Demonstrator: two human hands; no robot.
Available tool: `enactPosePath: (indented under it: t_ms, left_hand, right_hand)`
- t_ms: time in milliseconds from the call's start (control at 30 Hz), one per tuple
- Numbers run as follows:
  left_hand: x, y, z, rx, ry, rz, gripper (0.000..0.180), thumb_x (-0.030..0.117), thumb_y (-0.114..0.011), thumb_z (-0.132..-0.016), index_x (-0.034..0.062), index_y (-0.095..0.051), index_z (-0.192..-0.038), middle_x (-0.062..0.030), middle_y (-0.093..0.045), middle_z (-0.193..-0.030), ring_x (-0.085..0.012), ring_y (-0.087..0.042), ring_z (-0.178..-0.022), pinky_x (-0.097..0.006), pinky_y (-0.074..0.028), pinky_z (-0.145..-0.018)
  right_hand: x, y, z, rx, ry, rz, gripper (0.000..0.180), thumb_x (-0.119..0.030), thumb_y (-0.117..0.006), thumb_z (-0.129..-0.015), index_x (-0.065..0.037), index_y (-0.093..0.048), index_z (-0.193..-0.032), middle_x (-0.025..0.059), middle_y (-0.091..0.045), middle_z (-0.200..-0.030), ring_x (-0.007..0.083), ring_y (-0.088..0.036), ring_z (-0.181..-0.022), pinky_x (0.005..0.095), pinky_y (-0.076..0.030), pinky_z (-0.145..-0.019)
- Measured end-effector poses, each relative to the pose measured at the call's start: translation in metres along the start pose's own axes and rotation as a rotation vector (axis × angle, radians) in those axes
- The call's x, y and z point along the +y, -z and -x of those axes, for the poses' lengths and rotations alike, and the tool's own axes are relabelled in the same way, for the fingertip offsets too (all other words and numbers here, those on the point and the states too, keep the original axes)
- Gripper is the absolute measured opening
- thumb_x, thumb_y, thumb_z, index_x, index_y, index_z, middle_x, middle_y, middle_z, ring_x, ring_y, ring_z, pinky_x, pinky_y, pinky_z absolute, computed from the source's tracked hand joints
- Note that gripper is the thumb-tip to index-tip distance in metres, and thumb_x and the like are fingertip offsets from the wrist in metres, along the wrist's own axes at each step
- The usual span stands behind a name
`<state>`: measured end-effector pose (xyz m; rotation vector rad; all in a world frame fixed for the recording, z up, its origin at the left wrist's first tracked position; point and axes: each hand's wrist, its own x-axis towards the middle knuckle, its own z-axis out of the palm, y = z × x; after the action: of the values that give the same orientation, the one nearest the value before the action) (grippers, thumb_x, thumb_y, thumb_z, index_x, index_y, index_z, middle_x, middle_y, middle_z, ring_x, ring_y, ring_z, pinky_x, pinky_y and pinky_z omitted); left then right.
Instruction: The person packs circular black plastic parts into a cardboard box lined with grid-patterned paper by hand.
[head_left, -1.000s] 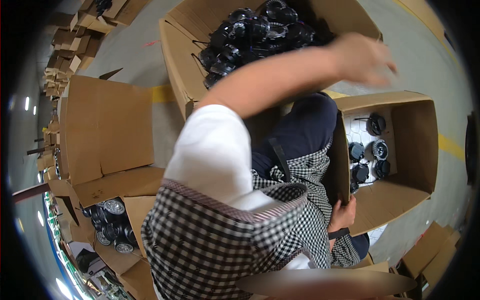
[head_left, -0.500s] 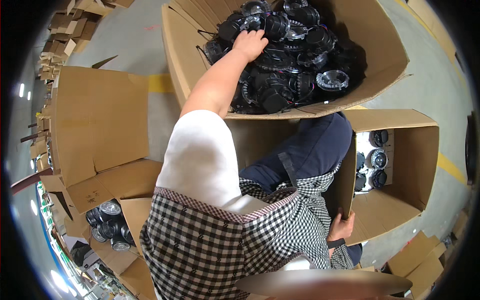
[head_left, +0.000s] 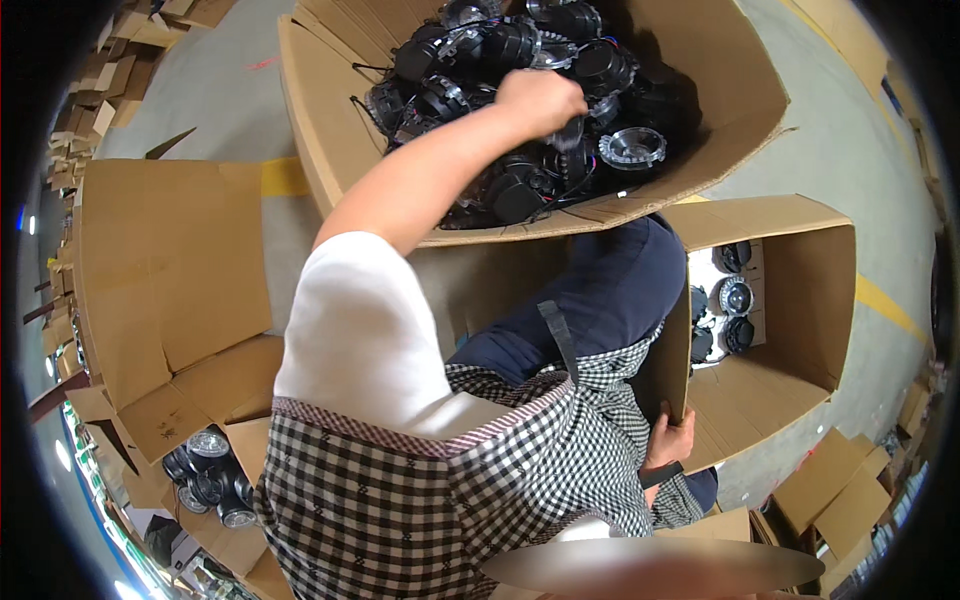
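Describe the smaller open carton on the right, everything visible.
The carton is brown, apparently corrugated cardboard, rectangular, open toward the camera. On a white layer inside sit several round black parts, one with a clear ridged ring; the left wall partly hides others. It stands beside the navy trouser leg; whether they touch is unclear. The right hand grips the edge of its left wall.
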<state>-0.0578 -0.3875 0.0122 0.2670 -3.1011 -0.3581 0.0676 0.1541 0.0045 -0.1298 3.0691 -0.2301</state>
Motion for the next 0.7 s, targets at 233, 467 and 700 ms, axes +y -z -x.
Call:
enactPosePath:
  t_ms: [233,467,700]
  left_hand:
    - [-0.049,-0.036,-0.009,0.06,0.202,0.454,0.036,0.038,-0.063,-0.086,0.0066,-0.064,-0.104,-0.0144,-0.068,-0.089,-0.0315,-0.066,-0.084,-0.04,-0.051,-0.074]
    - [0.003,-0.073,0.022,-0.415,0.177,-0.002,0.052,0.051,-0.059,-0.086,0.0021,-0.069,-0.101,-0.0172,-0.068,-0.104,-0.0336,-0.064,-0.103,-0.045,-0.051,-0.086]
    - [0.051,-0.055,0.009,-0.666,0.207,-0.074,0.075,0.075,-0.059,-0.07,0.0086,-0.072,-0.104,-0.0093,-0.07,-0.104,-0.0271,-0.067,-0.097,-0.039,-0.053,-0.077]
  right_hand:
    - [-0.004,-0.002,-0.002,0.02,-0.043,0.041,0.027,-0.033,-0.072,-0.08,-0.012,-0.063,-0.095,0.0107,-0.067,-0.082,0.033,-0.065,-0.073,0.0433,-0.049,-0.061]
    - [0.002,-0.005,0.0,0.026,-0.029,0.037,0.028,-0.034,-0.072,-0.08,-0.012,-0.064,-0.094,0.0104,-0.067,-0.082,0.0328,-0.065,-0.073,0.0434,-0.049,-0.061]
    - [-0.009,0.0,-0.005,0.067,-0.022,0.019,0.028,-0.034,-0.072,-0.08,-0.012,-0.064,-0.095,0.0109,-0.067,-0.081,0.0332,-0.065,-0.071,0.0432,-0.049,-0.061]
